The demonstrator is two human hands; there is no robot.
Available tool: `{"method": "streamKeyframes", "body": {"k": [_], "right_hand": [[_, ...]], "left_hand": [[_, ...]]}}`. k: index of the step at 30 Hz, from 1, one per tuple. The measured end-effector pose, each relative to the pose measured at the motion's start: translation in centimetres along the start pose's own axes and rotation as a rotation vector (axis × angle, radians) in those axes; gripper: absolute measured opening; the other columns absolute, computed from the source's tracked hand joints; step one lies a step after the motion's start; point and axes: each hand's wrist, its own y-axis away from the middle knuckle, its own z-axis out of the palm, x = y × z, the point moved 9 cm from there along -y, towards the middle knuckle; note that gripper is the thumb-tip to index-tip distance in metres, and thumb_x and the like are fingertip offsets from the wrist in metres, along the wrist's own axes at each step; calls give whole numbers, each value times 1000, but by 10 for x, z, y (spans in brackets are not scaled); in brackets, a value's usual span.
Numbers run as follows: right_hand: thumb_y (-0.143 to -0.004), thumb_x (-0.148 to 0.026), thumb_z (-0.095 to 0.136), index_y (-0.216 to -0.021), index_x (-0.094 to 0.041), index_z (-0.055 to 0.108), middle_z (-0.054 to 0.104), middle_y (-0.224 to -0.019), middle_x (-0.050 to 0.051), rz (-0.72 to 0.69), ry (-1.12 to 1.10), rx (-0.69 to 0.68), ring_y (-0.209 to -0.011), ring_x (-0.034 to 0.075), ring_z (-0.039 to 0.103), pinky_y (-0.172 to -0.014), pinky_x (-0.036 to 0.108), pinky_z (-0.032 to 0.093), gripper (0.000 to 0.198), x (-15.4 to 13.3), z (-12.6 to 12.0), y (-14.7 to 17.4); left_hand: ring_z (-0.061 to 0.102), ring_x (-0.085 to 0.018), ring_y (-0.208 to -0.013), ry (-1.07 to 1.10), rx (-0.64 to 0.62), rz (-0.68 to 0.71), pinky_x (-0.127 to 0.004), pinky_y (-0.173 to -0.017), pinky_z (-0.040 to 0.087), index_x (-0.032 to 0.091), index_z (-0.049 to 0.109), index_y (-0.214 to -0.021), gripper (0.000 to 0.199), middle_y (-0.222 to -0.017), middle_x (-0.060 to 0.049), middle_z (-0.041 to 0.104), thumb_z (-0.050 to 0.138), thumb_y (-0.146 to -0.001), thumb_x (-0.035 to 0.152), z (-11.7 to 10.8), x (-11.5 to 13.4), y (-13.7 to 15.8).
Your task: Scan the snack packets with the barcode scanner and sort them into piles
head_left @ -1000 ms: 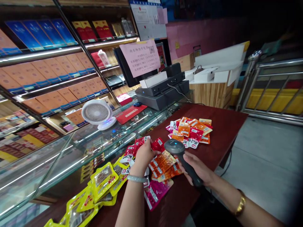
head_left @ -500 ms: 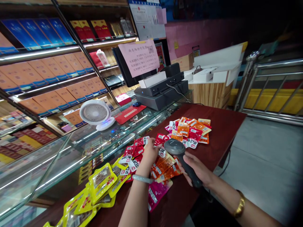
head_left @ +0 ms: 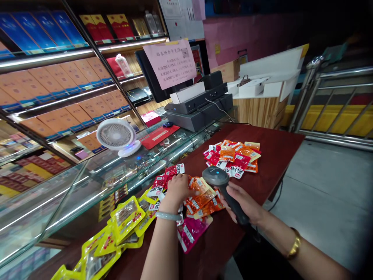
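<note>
My right hand (head_left: 243,202) is closed around the handle of a dark handheld barcode scanner (head_left: 216,175), whose head points left and shows a small blue light. My left hand (head_left: 178,189) lies over a near pile of small snack packets, fingers bent down and tips hidden, so its grip cannot be made out. Around it are red-and-white packets (head_left: 175,169), orange packets (head_left: 201,200) and a magenta packet (head_left: 192,232). Yellow-edged snack packets (head_left: 128,218) overlap to the left. Beyond the scanner sits a separate pile of red and orange packets (head_left: 234,157).
The piles lie on a dark red tabletop (head_left: 274,155) beside a glass display counter (head_left: 96,182). On the glass stand a white fan (head_left: 116,134), a red folder (head_left: 160,137) and a cash register unit (head_left: 198,111) with a sign-covered screen. A metal railing (head_left: 344,105) stands right.
My left hand has drawn back left and nearer, off the red packet by the scanner and onto the near pile. That red packet no longer shows there. The scanner has barely moved; its blue light now shows.
</note>
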Motion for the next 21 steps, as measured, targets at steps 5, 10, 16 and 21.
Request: {"method": "streamKeyframes", "body": {"k": [5,10,16,21], "right_hand": [[-88,-55,56,-111,-20,51,58,-64,-4,19,-14,-29,-33,7,48,-29,17,41,42,1,1,0],[-89,-55,56,-110,-20,53,57,-65,-5,-3,-2,-30,-33,7,48,-30,17,42,41,-1,1,1],[-89,-54,55,-111,-19,51,54,-62,-6,11,-5,-49,-33,7,49,-29,17,42,41,-2,4,1],[-90,-56,53,-109,-19,50,56,-60,-6,26,18,-61,-30,7,48,-29,16,40,42,0,4,-1]], "left_hand": [[59,-29,-108,-56,-50,-25,-39,-90,42,23,66,-96,41,-112,-10,66,70,-69,53,6,1,1],[63,-27,-103,-73,-7,-41,-37,-87,44,20,62,-99,41,-109,-11,67,64,-76,53,4,-1,0],[61,-28,-109,9,-61,-71,-32,-84,45,17,55,-112,58,-117,-16,64,73,-68,50,9,-15,2],[66,-25,-99,128,-71,-47,-27,-77,44,18,57,-110,54,-108,-12,69,79,-64,38,14,-13,-4]]}}
